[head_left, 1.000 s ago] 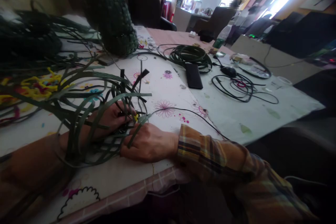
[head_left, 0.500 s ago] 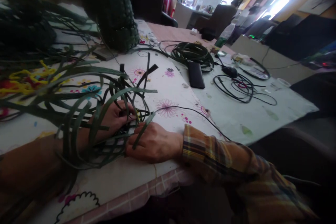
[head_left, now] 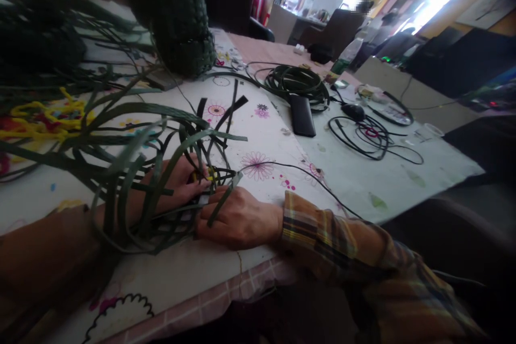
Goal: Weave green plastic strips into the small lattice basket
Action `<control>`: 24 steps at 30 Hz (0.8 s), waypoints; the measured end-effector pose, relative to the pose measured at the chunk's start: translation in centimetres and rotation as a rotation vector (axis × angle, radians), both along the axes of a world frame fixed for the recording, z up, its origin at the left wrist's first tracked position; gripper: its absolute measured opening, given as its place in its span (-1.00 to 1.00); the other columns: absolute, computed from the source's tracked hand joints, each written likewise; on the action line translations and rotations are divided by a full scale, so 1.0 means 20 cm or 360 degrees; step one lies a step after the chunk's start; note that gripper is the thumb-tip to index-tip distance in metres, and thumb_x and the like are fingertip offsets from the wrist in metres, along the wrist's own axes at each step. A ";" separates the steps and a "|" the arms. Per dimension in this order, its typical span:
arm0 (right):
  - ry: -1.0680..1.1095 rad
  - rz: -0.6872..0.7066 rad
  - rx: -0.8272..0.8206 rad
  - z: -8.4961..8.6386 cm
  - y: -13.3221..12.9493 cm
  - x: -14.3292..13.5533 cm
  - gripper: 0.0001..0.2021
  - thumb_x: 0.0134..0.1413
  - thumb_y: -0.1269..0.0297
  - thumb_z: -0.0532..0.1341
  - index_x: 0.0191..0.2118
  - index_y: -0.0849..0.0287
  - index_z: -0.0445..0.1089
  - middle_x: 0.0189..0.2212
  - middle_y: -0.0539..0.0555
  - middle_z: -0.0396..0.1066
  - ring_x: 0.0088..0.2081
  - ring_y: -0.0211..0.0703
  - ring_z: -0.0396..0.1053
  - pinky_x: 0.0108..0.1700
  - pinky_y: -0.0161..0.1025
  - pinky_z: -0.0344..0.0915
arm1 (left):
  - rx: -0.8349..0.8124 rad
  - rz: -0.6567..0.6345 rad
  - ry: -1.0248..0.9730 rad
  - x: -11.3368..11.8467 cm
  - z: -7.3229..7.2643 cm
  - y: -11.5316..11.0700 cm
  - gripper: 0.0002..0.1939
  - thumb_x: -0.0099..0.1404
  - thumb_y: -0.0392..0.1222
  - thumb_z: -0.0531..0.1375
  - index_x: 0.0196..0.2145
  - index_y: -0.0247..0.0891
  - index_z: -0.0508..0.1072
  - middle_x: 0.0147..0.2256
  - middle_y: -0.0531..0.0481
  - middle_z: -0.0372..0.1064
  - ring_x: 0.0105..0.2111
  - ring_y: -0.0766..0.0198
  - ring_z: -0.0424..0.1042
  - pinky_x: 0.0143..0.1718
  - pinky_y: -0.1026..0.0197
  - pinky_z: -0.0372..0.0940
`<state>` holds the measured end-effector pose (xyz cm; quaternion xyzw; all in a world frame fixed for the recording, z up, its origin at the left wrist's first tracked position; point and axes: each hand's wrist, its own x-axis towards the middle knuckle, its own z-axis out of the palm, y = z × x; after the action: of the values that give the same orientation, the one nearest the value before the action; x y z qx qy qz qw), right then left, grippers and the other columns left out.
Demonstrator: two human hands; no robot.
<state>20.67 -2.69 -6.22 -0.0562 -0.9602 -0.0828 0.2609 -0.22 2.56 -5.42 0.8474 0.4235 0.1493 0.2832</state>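
Note:
A partly woven piece of dark green flat strips (head_left: 171,231) lies on the table between my hands, its long loose ends curling up and to the left. My left hand (head_left: 179,183) reaches in among the strips, thumb and fingers pinched on the weave beside a small yellow tie (head_left: 212,176). Closed over the right edge of the weave is my right hand (head_left: 237,219), with a green strip end (head_left: 220,205) sticking up past its fingers. Curling strips hide part of my left hand and wrist.
A large green woven basket (head_left: 177,27) stands behind, with yellow pipe-cleaner-like pieces (head_left: 52,118) at left. A coil of green strip (head_left: 296,83), a black phone (head_left: 302,115), a looped black cable (head_left: 363,137) and a bottle (head_left: 347,56) lie or stand farther right. A thin cord (head_left: 306,172) crosses the cloth.
Both hands stay at the weave with nearly the same grip. The loose strips have shifted slightly, and the yellow tie by my left fingertips shows more.

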 end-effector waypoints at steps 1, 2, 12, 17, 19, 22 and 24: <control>0.0053 0.0002 0.0013 0.00 0.00 0.00 -0.76 0.44 0.49 0.07 -0.28 0.20 0.40 -0.49 -0.05 0.35 -0.43 -0.26 0.26 -0.31 -0.21 0.17 | -0.0018 0.0018 -0.0017 0.00 0.00 0.00 -0.74 0.27 0.02 0.19 -0.24 -0.17 0.56 -0.30 -0.03 0.55 -0.35 0.10 0.51 -0.33 0.16 0.33; 0.0095 0.0003 0.0026 0.00 0.00 0.00 -0.76 0.43 0.50 0.07 -0.29 0.19 0.39 -0.50 -0.06 0.34 -0.44 -0.27 0.26 -0.32 -0.22 0.17 | -0.0043 0.0032 -0.0044 0.00 0.00 -0.01 -0.72 0.28 0.03 0.19 -0.22 -0.18 0.57 -0.30 -0.03 0.56 -0.34 0.10 0.52 -0.32 0.16 0.35; -0.0131 -0.0009 0.0008 0.00 -0.01 0.00 -0.81 0.45 0.45 0.07 -0.22 0.19 0.38 -0.47 -0.06 0.36 -0.44 -0.27 0.27 -0.32 -0.22 0.18 | -0.0396 -0.0021 -0.0297 -0.02 -0.04 0.02 -0.68 0.17 0.14 0.27 -0.47 -0.17 0.45 -0.44 -0.02 0.49 -0.41 0.13 0.49 -0.42 0.18 0.39; -0.0109 -0.0031 0.0026 0.00 0.00 0.00 -0.78 0.47 0.44 0.04 -0.22 0.19 0.40 -0.47 -0.05 0.37 -0.44 -0.27 0.26 -0.32 -0.22 0.18 | -0.0316 0.0123 -0.0353 0.01 -0.02 -0.01 -0.69 0.26 0.13 0.24 -0.28 -0.17 0.52 -0.38 -0.02 0.55 -0.38 0.12 0.52 -0.37 0.18 0.41; -0.0107 -0.0024 0.0024 0.00 0.00 0.00 -0.78 0.47 0.44 0.05 -0.22 0.19 0.40 -0.47 -0.05 0.37 -0.44 -0.27 0.26 -0.32 -0.22 0.18 | -0.0315 0.0147 -0.0391 0.02 0.00 -0.02 -0.72 0.29 0.07 0.21 -0.23 -0.16 0.54 -0.36 -0.02 0.58 -0.36 0.10 0.54 -0.34 0.18 0.43; -0.0115 -0.0031 0.0014 0.00 0.00 0.00 -0.79 0.48 0.42 0.05 -0.20 0.19 0.41 -0.46 -0.05 0.38 -0.43 -0.27 0.27 -0.31 -0.20 0.18 | -0.0279 0.0123 -0.0360 0.03 0.01 -0.03 -0.79 0.25 -0.03 0.22 -0.23 -0.15 0.57 -0.31 -0.01 0.61 -0.32 0.09 0.57 -0.28 0.18 0.44; -0.0155 -0.0046 0.0009 0.00 0.00 0.00 -0.79 0.49 0.40 0.04 -0.17 0.18 0.41 -0.44 -0.04 0.39 -0.42 -0.26 0.29 -0.30 -0.20 0.19 | -0.0237 0.0096 -0.0344 0.04 0.02 -0.03 -0.80 0.21 -0.08 0.22 -0.25 -0.15 0.57 -0.29 -0.01 0.63 -0.30 0.08 0.59 -0.26 0.17 0.44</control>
<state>20.57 -2.78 -6.12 -0.0652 -0.9706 -0.0919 0.2128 0.49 2.02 -5.08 0.7899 0.4257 0.2162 0.3848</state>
